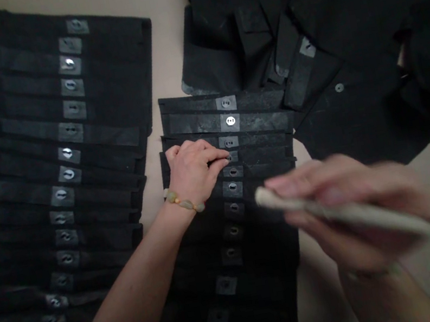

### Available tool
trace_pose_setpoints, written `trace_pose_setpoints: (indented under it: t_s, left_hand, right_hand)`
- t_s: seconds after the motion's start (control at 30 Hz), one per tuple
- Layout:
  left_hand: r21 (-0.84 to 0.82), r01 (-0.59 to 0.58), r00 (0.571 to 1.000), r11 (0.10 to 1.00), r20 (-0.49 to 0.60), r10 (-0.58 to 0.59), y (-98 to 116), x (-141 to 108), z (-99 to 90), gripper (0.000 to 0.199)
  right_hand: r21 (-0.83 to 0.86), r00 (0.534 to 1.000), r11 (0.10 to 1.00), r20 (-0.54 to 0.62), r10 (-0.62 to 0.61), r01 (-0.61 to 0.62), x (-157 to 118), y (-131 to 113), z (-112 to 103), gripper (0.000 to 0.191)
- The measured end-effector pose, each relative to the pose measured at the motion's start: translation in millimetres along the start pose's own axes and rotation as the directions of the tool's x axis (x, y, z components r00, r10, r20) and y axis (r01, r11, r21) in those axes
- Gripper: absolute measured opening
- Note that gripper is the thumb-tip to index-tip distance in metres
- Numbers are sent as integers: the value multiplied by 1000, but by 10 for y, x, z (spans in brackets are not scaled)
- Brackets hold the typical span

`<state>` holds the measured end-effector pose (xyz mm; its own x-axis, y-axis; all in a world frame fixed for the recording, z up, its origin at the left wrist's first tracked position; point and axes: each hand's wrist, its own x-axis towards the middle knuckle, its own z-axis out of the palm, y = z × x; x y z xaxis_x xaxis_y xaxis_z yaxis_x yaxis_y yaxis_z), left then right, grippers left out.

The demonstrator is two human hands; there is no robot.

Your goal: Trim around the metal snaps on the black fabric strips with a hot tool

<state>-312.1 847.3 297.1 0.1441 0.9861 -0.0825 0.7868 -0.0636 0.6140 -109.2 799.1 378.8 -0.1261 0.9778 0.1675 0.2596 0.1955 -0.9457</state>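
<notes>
Head view, what do we have laid out?

— We have a beige table (168,53) carrying two long black cloth panels; one lies at the left (64,98), the other in the middle (246,102); a heap of black garments (339,14) lies at the upper right.

— And on the panels?

— Black strips cross them, each with a grey tab; many tabs carry a shiny two-hole button (230,120).

— Where are our hands?

— Our left hand (192,173), with a bead bracelet (184,201) at the wrist, rests on the middle panel; its fingers (213,153) lie closed together and reach to the fourth tab (232,156) from the top; we cannot tell whether they pinch it or only touch it. Our right hand (367,185) is blurred, off the panel's right edge; its fingers curl around a pale stick (309,205), and the blur hides any finer detail.

— Which step are we on, and what does the next move call for?

— We judge that we are working tab by tab, here at the fourth; the next move calls for steadying that tab and bringing the pale stick to it.
</notes>
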Motion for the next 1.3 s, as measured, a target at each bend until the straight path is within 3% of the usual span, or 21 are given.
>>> trace_pose_setpoints:
  t_s: [0.13,0.2,0.27,0.53,0.73,0.93,1.17,1.3]
  left_hand:
    - [-20,-12,1000,1000,10,12,-6,4,-2,10]
    - [-33,-15,1000,999,2,15,-12,2,5,10]
    - [-46,-18,1000,999,-1,18,-16,1,10,10]
    - [-60,-27,1000,998,-2,27,-32,-5,32,10]
    - [-57,-46,999,997,-21,44,-54,-6,59,10]
    - [-56,-45,998,997,-36,43,-57,-8,55,11]
    - [-151,-11,1000,989,-26,7,-71,-5,30,27]
    - [-144,-14,1000,989,-12,13,-81,2,13,27]
  right_hand:
    - [-51,995,996,71,-64,68,350,797,288,23]
    - [-99,986,987,117,-116,128,420,1034,317,23]
    - [-113,980,980,136,-146,162,426,1123,307,22]
    - [-104,972,975,153,-177,194,425,1069,337,25]
    - [-259,958,938,231,-173,231,483,1000,374,21]
    - [-530,924,770,323,-205,356,563,810,461,10]
    - [-543,901,742,389,-193,394,588,689,496,9]
    - [-650,875,627,470,-112,429,592,633,546,3]
